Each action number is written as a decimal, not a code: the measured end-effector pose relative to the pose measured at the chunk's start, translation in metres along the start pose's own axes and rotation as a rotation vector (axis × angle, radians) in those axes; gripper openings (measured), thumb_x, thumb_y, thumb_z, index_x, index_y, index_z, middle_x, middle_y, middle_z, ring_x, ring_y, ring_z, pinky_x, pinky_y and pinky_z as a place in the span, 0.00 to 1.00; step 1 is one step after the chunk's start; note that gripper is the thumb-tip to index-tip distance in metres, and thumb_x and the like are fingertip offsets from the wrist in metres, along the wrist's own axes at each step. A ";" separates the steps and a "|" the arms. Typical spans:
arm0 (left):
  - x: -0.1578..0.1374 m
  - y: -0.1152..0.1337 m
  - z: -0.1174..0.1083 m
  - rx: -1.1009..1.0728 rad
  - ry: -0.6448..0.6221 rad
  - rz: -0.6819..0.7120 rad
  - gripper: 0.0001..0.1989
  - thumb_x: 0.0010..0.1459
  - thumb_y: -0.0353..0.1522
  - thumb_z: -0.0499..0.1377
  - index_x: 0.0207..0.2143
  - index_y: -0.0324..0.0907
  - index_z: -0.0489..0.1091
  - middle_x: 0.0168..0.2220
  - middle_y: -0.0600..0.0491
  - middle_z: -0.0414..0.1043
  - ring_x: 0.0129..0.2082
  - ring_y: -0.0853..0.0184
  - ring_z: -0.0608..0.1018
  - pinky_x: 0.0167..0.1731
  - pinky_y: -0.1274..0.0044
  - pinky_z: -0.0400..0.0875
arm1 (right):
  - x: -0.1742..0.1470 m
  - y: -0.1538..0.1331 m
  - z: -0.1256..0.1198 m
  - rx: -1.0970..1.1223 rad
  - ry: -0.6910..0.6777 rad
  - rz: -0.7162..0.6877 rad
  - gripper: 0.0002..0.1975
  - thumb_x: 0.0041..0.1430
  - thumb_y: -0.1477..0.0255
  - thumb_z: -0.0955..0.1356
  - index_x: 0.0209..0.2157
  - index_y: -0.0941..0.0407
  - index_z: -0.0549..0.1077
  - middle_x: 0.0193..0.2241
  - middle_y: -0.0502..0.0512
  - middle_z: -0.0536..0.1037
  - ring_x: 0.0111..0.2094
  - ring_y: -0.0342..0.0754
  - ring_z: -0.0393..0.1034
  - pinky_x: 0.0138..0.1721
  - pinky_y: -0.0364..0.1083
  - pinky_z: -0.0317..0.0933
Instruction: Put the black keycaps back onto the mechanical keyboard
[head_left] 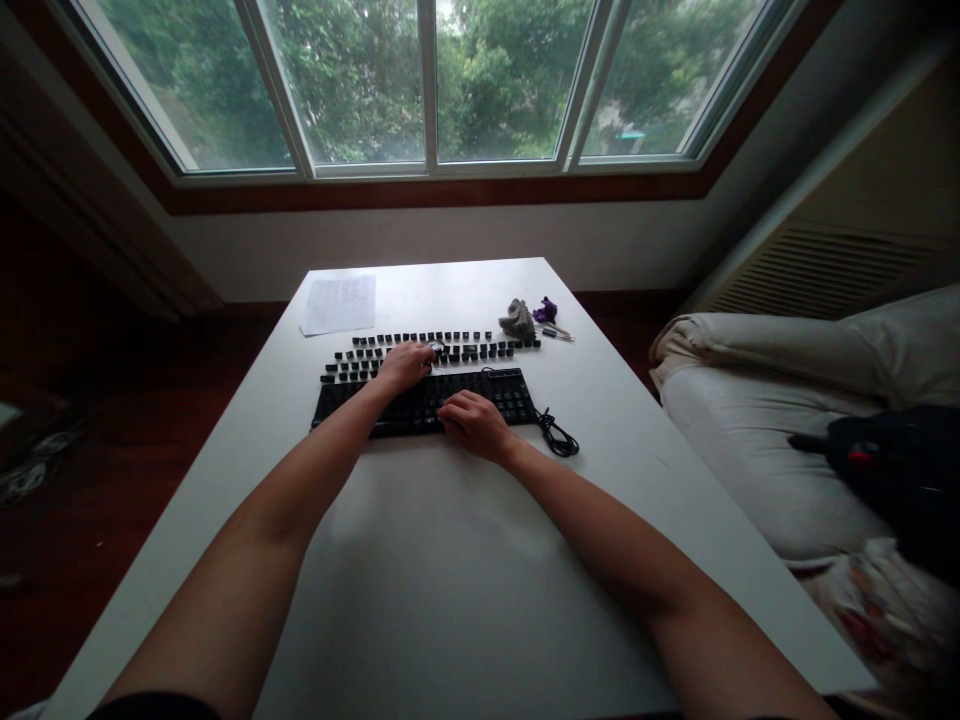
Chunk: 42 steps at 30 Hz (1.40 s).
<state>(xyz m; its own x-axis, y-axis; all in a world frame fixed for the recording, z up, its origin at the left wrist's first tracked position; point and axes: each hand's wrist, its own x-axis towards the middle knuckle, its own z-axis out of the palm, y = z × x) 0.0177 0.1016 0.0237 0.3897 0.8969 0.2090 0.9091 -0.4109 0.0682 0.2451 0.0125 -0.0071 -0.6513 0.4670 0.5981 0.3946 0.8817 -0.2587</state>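
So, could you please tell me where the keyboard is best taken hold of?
I'd grip the keyboard by its two short ends, coming in from left and right. It is long, narrow and lies flat, so those ends should balance it. Rows of loose keycaps lie along the far side, making that approach awkward. Mind the bundled cable beside the right end.

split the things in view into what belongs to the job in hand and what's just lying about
Likely the job:
keyboard
loose keycaps beyond it

Probably just lying about:
paper sheet
black item on the sofa
grey cloth and purple item, though possibly for use
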 end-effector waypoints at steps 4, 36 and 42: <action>0.000 0.000 -0.003 -0.002 -0.022 0.020 0.08 0.59 0.32 0.62 0.42 0.46 0.77 0.43 0.50 0.79 0.46 0.59 0.77 0.46 0.71 0.70 | 0.000 0.001 -0.001 -0.003 -0.005 -0.005 0.08 0.68 0.73 0.65 0.36 0.53 0.76 0.38 0.56 0.78 0.42 0.50 0.70 0.46 0.49 0.65; -0.077 0.011 -0.023 -0.481 -0.052 0.056 0.11 0.60 0.32 0.62 0.44 0.49 0.81 0.44 0.53 0.81 0.45 0.62 0.80 0.50 0.69 0.73 | -0.004 0.007 -0.001 0.011 0.046 0.096 0.06 0.67 0.74 0.67 0.38 0.53 0.77 0.40 0.56 0.78 0.44 0.51 0.69 0.49 0.51 0.66; -0.080 0.015 -0.020 -0.460 -0.045 0.053 0.10 0.61 0.33 0.61 0.44 0.49 0.80 0.44 0.53 0.81 0.45 0.63 0.80 0.49 0.69 0.73 | -0.003 0.007 -0.001 0.024 0.033 0.115 0.06 0.66 0.75 0.67 0.39 0.52 0.77 0.40 0.56 0.78 0.45 0.52 0.68 0.48 0.52 0.66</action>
<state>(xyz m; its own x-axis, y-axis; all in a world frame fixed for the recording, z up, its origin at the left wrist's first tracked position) -0.0025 0.0200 0.0279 0.4495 0.8746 0.1819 0.7318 -0.4773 0.4864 0.2503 0.0170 -0.0100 -0.5809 0.5626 0.5882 0.4493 0.8242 -0.3447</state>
